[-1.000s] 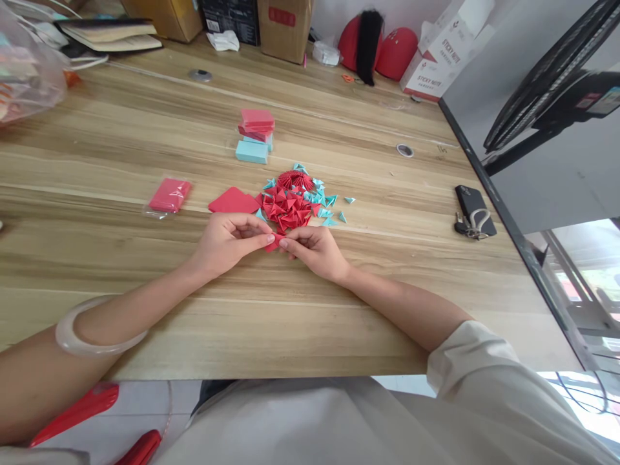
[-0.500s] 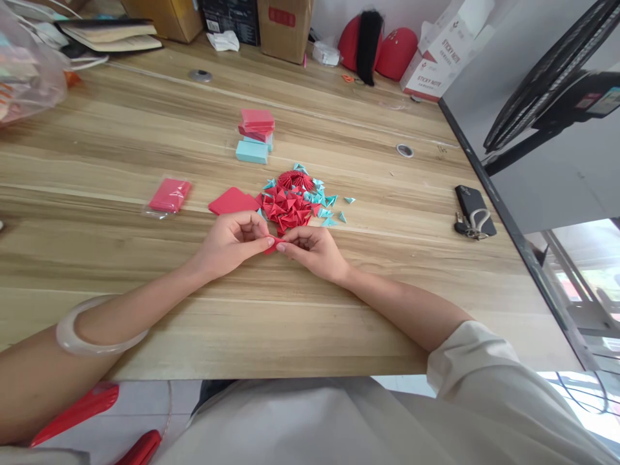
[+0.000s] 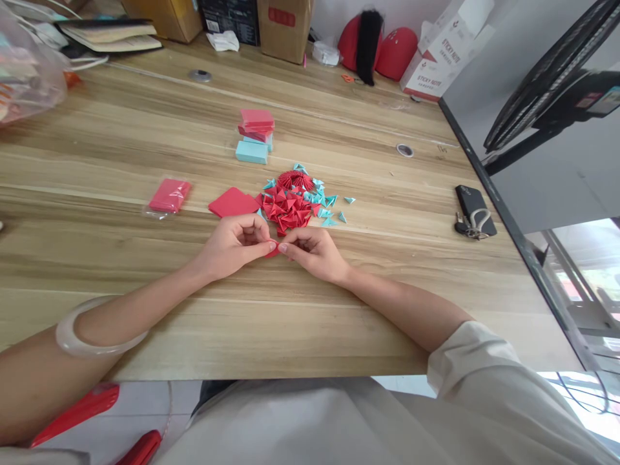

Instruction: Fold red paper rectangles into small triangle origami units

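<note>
Between my fingertips is a small piece of red paper, mostly covered by the thumbs. My left hand pinches its left end and my right hand pinches the right end, thumbs almost touching. Just beyond lies a heap of folded red paper triangles, with light-blue folded triangles along its right and back. A ring of joined red pieces rests at the rear of the heap. Flat red paper sheets lie behind my left hand.
A wrapped red paper pack lies to the left. Red packs and a light-blue pack are stacked farther back. A black phone-like object with keys sits at the right. Boxes line the back; a fan stands right.
The red paper and both sets of fingertips have dropped slightly toward me, and less of the paper shows between the thumbs. Everything else on the table stays put.
</note>
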A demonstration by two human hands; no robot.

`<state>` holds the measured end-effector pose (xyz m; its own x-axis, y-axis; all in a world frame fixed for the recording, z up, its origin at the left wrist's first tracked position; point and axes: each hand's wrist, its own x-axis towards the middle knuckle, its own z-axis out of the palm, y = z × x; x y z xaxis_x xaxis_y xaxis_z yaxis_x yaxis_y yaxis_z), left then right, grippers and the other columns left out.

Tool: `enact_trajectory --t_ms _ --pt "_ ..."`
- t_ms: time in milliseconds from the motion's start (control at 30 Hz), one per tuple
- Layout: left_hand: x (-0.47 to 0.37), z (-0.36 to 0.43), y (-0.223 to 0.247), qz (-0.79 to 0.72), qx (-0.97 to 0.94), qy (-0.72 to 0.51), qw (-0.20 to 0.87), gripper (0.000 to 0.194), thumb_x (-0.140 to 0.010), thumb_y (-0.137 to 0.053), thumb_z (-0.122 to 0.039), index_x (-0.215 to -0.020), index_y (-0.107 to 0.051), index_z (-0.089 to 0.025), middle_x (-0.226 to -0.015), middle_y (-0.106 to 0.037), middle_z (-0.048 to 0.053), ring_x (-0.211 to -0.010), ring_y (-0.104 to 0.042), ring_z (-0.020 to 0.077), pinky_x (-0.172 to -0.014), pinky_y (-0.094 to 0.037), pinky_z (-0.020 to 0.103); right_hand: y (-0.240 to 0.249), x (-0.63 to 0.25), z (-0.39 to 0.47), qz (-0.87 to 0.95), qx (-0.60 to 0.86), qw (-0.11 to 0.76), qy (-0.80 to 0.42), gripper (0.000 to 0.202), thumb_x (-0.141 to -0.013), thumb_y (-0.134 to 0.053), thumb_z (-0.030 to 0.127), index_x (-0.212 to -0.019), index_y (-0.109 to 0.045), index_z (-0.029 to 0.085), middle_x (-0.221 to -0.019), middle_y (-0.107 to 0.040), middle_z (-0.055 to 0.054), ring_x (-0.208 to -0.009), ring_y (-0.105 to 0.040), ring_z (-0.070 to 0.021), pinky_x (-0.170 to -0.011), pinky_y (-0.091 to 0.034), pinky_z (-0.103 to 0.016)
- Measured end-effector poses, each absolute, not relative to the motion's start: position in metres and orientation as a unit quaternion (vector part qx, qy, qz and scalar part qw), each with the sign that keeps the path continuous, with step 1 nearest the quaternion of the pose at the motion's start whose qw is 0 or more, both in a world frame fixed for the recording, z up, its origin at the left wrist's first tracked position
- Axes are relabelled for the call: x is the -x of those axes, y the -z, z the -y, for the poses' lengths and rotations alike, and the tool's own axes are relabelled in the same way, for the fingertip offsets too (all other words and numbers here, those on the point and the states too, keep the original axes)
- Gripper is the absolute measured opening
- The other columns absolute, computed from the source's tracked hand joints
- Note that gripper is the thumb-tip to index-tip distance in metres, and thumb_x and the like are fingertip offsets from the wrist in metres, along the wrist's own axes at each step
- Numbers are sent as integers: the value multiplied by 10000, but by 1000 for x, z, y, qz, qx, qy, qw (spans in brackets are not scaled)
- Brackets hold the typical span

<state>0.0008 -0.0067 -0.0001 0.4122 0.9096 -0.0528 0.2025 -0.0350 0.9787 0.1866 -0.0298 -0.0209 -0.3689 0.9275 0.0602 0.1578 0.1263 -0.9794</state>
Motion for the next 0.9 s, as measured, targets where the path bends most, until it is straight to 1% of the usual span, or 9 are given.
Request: enact_trajectory --t_ms 200,400,533,700,900 --pt "0 6 0 -427 -628 -333 559 262 -642 -744 -302 -636 -519 -168 -633 -601 -18 -583 -589 103 -539 -461 199 22 -185 31 615 407 398 -545 238 -783 -652 364 -756 -625 129 -606 -521 23 -497 -363 -46 -458 -285 -198" --pt "-1 7 -2 -431 -629 -323 560 281 -628 -749 -313 -612 -507 -171 -626 -615 -15 -573 -590 105 -535 -458 201 18 -186 31 622 412 393 -538 240 -792 -641 359 -730 -607 129 -575 -488 31 -490 -348 -48 -457 -273 -202" --pt "-2 7 -3 -436 -637 -315 553 307 -626 -755 -344 -611 -503 -170 -604 -609 -15 -547 -574 102 -503 -425 193 21 -186 30 634 405 395 -528 243 -806 -626 359 -731 -603 129 -597 -509 16 -510 -371 -59 -482 -297 -214" --pt "-2 7 -4 -435 -632 -318 557 301 -635 -757 -337 -625 -513 -160 -587 -586 -24 -539 -554 89 -487 -380 175 27 -187 29 623 397 409 -535 247 -793 -647 365 -734 -600 130 -614 -534 9 -532 -400 -65 -508 -329 -217" --pt "-2 7 -6 -443 -630 -318 553 264 -653 -740 -324 -628 -540 -153 -582 -578 -23 -534 -531 84 -487 -358 177 27 -185 29 599 403 420 -549 247 -767 -672 359 -715 -595 130 -590 -523 17 -519 -387 -61 -493 -307 -216"
